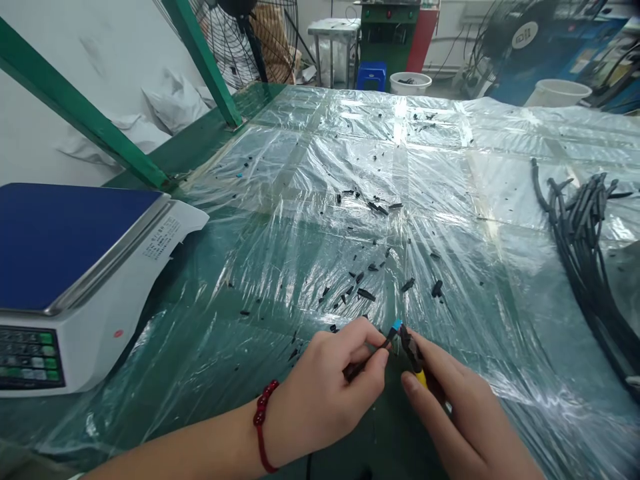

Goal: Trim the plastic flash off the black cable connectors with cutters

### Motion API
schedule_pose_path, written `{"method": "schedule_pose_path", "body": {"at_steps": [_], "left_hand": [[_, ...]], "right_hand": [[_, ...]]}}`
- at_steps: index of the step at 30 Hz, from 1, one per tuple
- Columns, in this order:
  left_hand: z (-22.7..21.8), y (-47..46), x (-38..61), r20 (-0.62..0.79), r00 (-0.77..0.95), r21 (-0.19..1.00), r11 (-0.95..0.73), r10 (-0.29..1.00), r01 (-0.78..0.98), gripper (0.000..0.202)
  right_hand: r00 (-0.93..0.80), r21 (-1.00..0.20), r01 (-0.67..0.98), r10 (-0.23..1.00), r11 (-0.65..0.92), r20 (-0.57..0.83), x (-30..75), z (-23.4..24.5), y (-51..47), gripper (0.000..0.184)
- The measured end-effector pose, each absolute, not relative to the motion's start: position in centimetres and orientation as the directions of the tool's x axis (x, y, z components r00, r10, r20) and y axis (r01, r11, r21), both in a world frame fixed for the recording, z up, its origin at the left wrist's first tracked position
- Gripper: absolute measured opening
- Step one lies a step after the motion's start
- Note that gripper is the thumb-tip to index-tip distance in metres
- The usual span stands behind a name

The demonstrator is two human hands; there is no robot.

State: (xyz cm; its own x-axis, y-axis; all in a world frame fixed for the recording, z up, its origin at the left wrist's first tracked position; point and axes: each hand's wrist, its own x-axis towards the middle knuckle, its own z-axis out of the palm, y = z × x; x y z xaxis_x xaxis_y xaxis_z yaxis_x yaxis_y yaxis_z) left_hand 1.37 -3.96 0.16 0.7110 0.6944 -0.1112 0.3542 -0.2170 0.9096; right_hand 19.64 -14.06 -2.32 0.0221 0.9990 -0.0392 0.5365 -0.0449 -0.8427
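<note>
Between thumb and forefinger, my left hand pinches a black cable with a blue tip showing at its end. A red beaded bracelet circles the left wrist. My right hand is closed around small cutting pliers with dark jaws and a yellow handle. The jaws sit right beside the blue tip; whether they touch it I cannot tell. Both hands are close together over the plastic-covered table, near its front edge. Most of the pliers' handles are hidden by the right hand.
Black scraps lie scattered ahead of the hands. A bundle of black cables rests at the right. On the left stands a weighing scale with a blue top, near green metal posts. White buckets stand beyond the table.
</note>
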Motion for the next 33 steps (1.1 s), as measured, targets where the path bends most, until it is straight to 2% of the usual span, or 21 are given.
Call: {"method": "schedule_pose_path", "body": {"at_steps": [4, 8, 12, 16, 21, 25, 30, 33], "left_hand": [[0.3, -4.0, 1.2, -0.052, 0.672, 0.891, -0.269, 0.739, 0.365, 0.016], [0.2, -4.2, 1.1, -0.002, 0.662, 0.884, -0.308, 0.749, 0.351, 0.015], [-0.1, -4.5, 1.5, 0.059, 0.719, 0.895, -0.356, 0.693, 0.269, 0.014], [-0.3, -4.6, 1.8, 0.178, 0.747, 0.849, -0.484, 0.640, 0.213, 0.016], [0.1, -4.7, 1.4, 0.256, 0.724, 0.782, -0.577, 0.640, 0.233, 0.020], [0.3, -4.8, 1.2, 0.241, 0.787, 0.811, -0.564, 0.568, 0.158, 0.026], [0.4, -5.0, 1.5, 0.092, 0.741, 0.896, -0.381, 0.665, 0.230, 0.020], [0.4, -4.9, 1.6, 0.046, 0.725, 0.927, -0.299, 0.688, 0.225, 0.019]], "right_hand": [[0.160, -0.912, 0.338, 0.969, -0.233, -0.188, 19.2, -1.6, -14.8, 0.046], [0.220, -0.950, 0.136, 0.943, -0.281, -0.248, 18.5, -1.6, -15.1, 0.045], [0.300, -0.935, -0.091, 0.886, -0.343, -0.354, 17.8, -2.1, -14.7, 0.050], [0.351, -0.936, -0.084, 0.869, -0.343, -0.350, 17.3, -2.7, -14.4, 0.051], [0.279, -0.936, -0.110, 0.893, -0.335, -0.352, 17.1, -2.7, -14.4, 0.045], [0.301, -0.899, -0.283, 0.860, -0.333, -0.413, 17.0, -2.2, -14.1, 0.045], [0.122, -0.742, -0.549, 0.841, -0.386, -0.528, 16.2, -2.0, -13.7, 0.046], [0.079, -0.728, -0.586, 0.869, -0.356, -0.489, 15.8, -2.3, -13.5, 0.047]]}}
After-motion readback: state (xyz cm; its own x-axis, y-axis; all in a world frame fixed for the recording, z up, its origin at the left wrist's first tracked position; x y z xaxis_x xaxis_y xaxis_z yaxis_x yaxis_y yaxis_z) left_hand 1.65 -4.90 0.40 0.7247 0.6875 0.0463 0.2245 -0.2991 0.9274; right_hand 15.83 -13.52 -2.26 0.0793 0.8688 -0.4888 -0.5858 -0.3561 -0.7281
